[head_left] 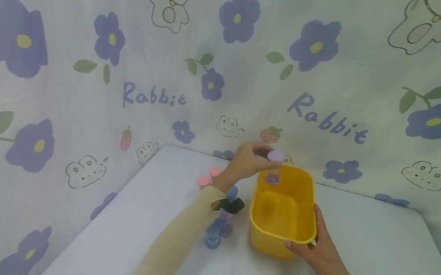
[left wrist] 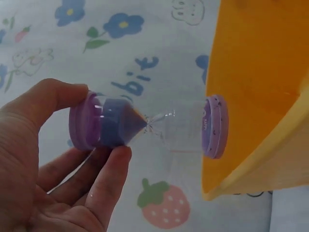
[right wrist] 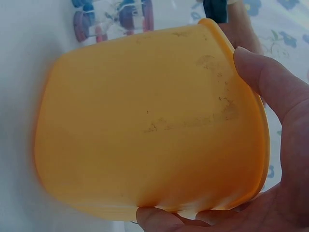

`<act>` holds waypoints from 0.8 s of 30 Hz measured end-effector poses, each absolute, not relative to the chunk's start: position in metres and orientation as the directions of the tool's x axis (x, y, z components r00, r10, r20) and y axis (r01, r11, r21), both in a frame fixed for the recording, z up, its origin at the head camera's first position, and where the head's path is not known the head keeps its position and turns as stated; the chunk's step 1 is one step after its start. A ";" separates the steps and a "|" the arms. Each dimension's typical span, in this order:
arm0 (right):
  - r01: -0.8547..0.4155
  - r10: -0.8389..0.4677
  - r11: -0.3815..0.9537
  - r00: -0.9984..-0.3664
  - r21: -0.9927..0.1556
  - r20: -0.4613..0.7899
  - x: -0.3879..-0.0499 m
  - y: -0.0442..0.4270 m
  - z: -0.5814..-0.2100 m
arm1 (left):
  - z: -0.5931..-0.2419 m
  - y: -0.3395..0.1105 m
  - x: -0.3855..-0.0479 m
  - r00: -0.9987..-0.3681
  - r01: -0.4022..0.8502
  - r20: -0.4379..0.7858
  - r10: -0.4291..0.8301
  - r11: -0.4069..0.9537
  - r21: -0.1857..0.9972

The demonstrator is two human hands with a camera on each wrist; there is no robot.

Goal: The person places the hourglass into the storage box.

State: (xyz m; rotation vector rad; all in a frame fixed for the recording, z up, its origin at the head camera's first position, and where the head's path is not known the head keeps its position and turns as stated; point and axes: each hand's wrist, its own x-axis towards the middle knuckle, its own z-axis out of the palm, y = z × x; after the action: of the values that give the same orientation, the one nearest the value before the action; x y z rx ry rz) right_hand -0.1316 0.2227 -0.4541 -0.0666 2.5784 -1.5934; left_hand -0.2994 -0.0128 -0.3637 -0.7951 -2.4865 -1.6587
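Observation:
A small hourglass (left wrist: 159,123) with purple caps hangs over the far left corner of a yellow bin (head_left: 284,207). My left hand (head_left: 253,161) pinches it by its upper cap, fingertips on the glass. Dark sand fills the bulb nearest the fingers in the left wrist view. The bin stands on the white table, its opening facing up. On its near right side my right hand (head_left: 321,248) grips the rim, with the thumb (right wrist: 270,77) on the near edge and the fingers along the outer right wall.
Left of the bin, partly behind my left forearm, stand several more hourglasses: pink-capped ones (head_left: 204,181), a blue one (head_left: 213,235) and a purple one (head_left: 226,227). A curtain (head_left: 255,67) printed with flowers and rabbits hangs behind the white table (head_left: 377,253).

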 end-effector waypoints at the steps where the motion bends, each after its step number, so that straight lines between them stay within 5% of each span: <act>1: 0.018 -0.096 0.448 -0.993 -0.894 -0.069 -0.132 0.223 -0.454 | -0.365 -0.012 -0.300 -0.873 0.426 0.299 0.386 0.303 0.853; 24: 0.021 -0.091 0.443 -0.994 -0.896 -0.068 -0.131 0.222 -0.454 | -0.400 0.009 -0.314 -0.886 0.374 0.109 0.451 0.556 0.742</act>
State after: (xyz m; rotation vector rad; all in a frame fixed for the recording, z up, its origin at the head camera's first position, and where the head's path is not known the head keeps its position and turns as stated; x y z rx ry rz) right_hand -0.1315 0.2217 -0.4544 -0.0622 2.5770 -1.6031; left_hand -0.3136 0.0095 -0.4001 -0.7592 -2.8532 -1.3246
